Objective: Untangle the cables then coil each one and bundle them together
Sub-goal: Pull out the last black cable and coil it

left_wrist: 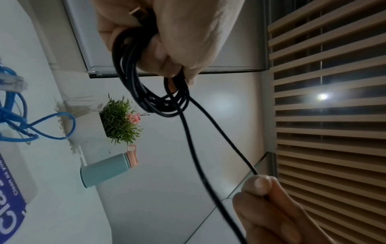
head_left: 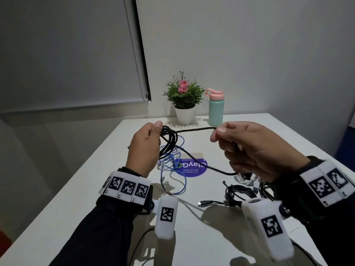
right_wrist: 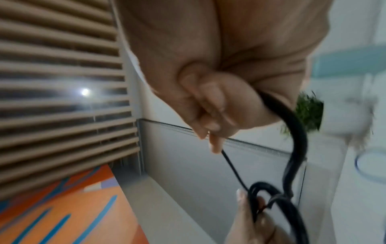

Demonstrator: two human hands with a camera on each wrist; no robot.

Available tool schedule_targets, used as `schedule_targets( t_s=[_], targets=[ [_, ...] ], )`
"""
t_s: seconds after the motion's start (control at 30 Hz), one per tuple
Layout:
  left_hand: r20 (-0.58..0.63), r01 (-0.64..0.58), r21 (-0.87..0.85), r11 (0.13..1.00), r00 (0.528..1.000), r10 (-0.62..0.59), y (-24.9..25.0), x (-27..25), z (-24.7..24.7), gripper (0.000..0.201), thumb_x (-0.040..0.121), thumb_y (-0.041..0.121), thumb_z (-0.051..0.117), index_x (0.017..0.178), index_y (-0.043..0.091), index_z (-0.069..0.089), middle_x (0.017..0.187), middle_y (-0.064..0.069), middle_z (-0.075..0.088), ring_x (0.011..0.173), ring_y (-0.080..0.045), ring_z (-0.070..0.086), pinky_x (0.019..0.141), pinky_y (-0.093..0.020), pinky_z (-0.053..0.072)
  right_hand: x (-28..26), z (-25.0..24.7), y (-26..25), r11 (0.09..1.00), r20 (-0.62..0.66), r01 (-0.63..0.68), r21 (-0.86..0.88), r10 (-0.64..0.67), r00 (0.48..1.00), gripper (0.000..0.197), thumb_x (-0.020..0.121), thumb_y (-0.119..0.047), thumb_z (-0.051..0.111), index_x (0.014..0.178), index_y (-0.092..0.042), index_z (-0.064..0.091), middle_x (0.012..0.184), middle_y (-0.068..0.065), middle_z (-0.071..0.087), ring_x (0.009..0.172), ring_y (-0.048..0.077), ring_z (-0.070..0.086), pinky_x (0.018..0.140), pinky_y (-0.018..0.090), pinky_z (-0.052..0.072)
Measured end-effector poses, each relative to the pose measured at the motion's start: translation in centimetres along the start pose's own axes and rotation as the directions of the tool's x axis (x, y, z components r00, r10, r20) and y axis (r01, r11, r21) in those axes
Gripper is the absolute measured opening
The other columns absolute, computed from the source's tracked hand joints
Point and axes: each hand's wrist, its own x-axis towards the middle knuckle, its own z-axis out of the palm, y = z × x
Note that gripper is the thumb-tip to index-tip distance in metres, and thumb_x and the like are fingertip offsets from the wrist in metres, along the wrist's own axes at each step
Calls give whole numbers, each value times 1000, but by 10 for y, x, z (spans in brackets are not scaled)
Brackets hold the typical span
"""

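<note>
My left hand [head_left: 148,144] grips a coil of black cable [head_left: 169,143] held above the white table [head_left: 96,189]; the loops [left_wrist: 150,95] hang below its curled fingers. A free strand of that cable [head_left: 196,129] runs right to my right hand [head_left: 247,148], which pinches it between thumb and forefinger; the strand [right_wrist: 234,170] leaves that pinch in the right wrist view. The tail drops under the right hand toward the table. A loose blue cable [head_left: 172,169] lies tangled on the table below the coil. Black cables [head_left: 236,192] and white ones [head_left: 247,179] lie in a pile under the right hand.
A potted plant [head_left: 184,98] and a mint bottle with a pink lid [head_left: 216,108] stand at the table's far edge. A round blue sticker [head_left: 194,167] lies mid-table. The table's left edge runs diagonally beside my left arm.
</note>
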Motion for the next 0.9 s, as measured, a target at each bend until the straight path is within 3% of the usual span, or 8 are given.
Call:
schedule_targets(
  t_s=[0.17, 0.2, 0.3, 0.43, 0.57, 0.7, 0.83, 0.9],
  targets=[
    [37, 77, -34, 996, 996, -76, -8, -2, 5, 40, 102, 50, 46, 79, 21, 61, 58, 5, 47, 54, -14, 41, 58, -31, 33, -1, -6, -5, 928, -136, -74, -364, 25, 990, 28, 98, -29, 56, 82, -12, 71, 54, -7, 31, 42, 11, 22, 42, 22, 25],
    [42, 85, -43, 995, 996, -83, -9, -3, 6, 39, 102, 49, 47, 80, 22, 63, 55, 10, 47, 52, -12, 41, 58, -31, 33, -3, -5, -7, 860, -151, -49, -507, -33, 988, 27, 96, -34, 58, 82, -16, 72, 51, -10, 36, 41, 11, 27, 43, 24, 29],
    [38, 81, -50, 995, 996, -79, -8, -4, 9, 36, 103, 45, 48, 81, 25, 68, 47, 18, 52, 47, 0, 46, 56, -27, 33, -8, -2, -11, 424, -81, 62, -904, -312, 947, 26, 89, -45, 59, 73, -28, 69, 59, -13, 57, 58, 4, 52, 52, 18, 36],
    [-24, 48, -67, 997, 998, -50, -5, -2, 6, 36, 102, 44, 52, 82, 22, 73, 52, 21, 59, 50, 4, 52, 55, -20, 40, -14, 5, -19, 270, -23, 53, -961, -269, 963, 31, 90, -51, 54, 66, -32, 59, 60, -25, 58, 63, 0, 54, 49, 19, 33],
    [-128, 44, -164, 985, 990, -66, -5, -1, 6, 46, 100, 48, 53, 83, 7, 67, 54, 5, 42, 51, -13, 35, 55, -28, 34, -13, 12, -13, 384, 26, 209, -899, -430, 902, 26, 92, -43, 55, 76, -26, 65, 58, -18, 56, 59, 3, 52, 53, 16, 36],
    [-97, 124, -247, 961, 984, -152, -6, 0, 7, 39, 99, 47, 56, 77, 18, 69, 53, 5, 42, 50, -14, 36, 53, -28, 32, 0, 2, 4, 294, -99, -1, -956, -319, 943, 21, 97, -22, 49, 110, -28, 64, 85, -16, 64, 78, 5, 56, 68, 23, 39],
    [-39, 78, -149, 986, 996, -85, -4, -3, 11, 37, 100, 48, 53, 77, 24, 70, 47, 14, 49, 47, -2, 42, 59, -31, 40, 2, 3, 12, 641, -87, -34, -767, -51, 995, 30, 94, -22, 59, 122, -31, 55, 85, -9, 66, 64, 8, 61, 64, 33, 56],
    [-27, 41, -106, 993, 999, -44, -2, -6, 15, 38, 100, 48, 52, 83, 20, 71, 47, 18, 52, 48, 0, 46, 61, -31, 43, 1, 12, 15, 683, -15, -2, -731, -13, 1000, 27, 92, -36, 63, 119, -35, 57, 83, -10, 66, 57, 7, 60, 55, 29, 52]
  ],
)
